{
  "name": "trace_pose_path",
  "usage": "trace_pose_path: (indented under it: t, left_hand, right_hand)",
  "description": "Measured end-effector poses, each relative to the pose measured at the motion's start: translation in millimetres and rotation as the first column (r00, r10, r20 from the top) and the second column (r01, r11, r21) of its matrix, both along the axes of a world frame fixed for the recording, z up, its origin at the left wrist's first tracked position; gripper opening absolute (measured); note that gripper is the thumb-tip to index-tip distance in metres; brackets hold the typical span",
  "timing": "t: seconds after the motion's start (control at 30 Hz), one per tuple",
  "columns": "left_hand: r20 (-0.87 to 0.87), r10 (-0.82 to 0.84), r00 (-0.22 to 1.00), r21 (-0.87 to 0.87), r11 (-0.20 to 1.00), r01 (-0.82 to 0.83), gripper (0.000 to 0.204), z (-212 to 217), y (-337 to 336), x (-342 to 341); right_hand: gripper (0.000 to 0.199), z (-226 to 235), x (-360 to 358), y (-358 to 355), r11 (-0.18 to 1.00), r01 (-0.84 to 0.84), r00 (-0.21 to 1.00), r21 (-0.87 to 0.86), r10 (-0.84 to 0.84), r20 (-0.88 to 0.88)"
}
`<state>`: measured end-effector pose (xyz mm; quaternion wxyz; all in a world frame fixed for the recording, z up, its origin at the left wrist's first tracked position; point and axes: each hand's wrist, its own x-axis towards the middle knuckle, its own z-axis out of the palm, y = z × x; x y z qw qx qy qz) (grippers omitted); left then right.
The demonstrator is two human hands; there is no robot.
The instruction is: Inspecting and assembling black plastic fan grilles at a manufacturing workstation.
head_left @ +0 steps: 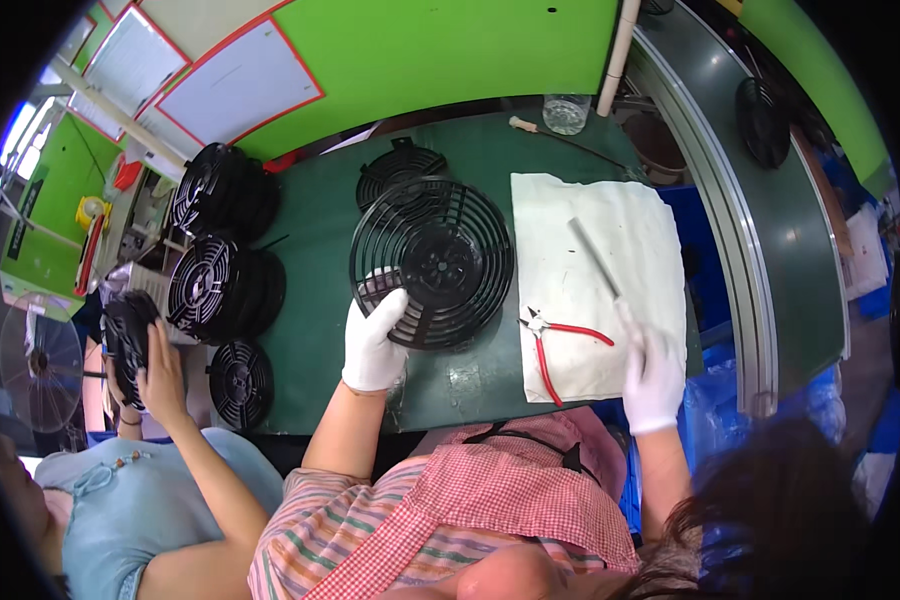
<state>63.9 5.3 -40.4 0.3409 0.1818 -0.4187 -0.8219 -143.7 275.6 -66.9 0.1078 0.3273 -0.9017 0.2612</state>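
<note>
My left hand (375, 340), in a white glove, grips the lower left rim of a round black plastic fan grille (442, 265), thumb in front and fingers behind the slats. The grille is tilted up above the green table. My right hand (654, 375), also gloved and slightly blurred, is closed around the near end of a long thin grey blade-like tool (594, 255), which points away to the far left over a white cloth (560, 215). Red-handled cutting pliers (542, 345) lie spread on that cloth, left of my right hand. Another black grille (395, 165) rests behind the held one.
Stacks of black grilles (225, 285) stand along the left of the green table (310, 270). At far left a co-worker's hands (160, 375) hold a grille. A clear glass jar (566, 114) and a thin rod are at the back. A metal-edged conveyor (740, 260) runs along the right.
</note>
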Motion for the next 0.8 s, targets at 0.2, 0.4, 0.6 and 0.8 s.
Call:
trace_pose_path:
  t: [0.2, 0.4, 0.6, 0.8]
  left_hand:
    - [0.061, 0.047, 0.997, -0.099, 0.994, -0.041, 0.028, 7, 4, -6]
    - [0.159, 0.081, 0.984, -0.126, 0.99, -0.061, 0.034, 14, 10, 1]
    - [0.33, 0.237, 0.914, -0.558, 0.83, -0.014, 0.03, 19, 17, 0]
    - [0.293, 0.245, 0.924, -0.887, 0.432, 0.166, 0.035, 37, 26, 0]
  right_hand:
    - [0.028, 48, 41, -16, 0.933, -0.357, 0.933, 0.048, 0.354, 0.06]
    - [0.026, 60, 49, -29, 0.915, -0.401, 0.903, 0.056, 0.383, 0.196]
    - [0.021, 70, 58, -37, 0.894, -0.374, 0.925, 0.248, 0.341, 0.168]
    - [0.017, 67, 49, -43, 0.866, -0.5, 0.792, -0.014, 0.463, 0.399]
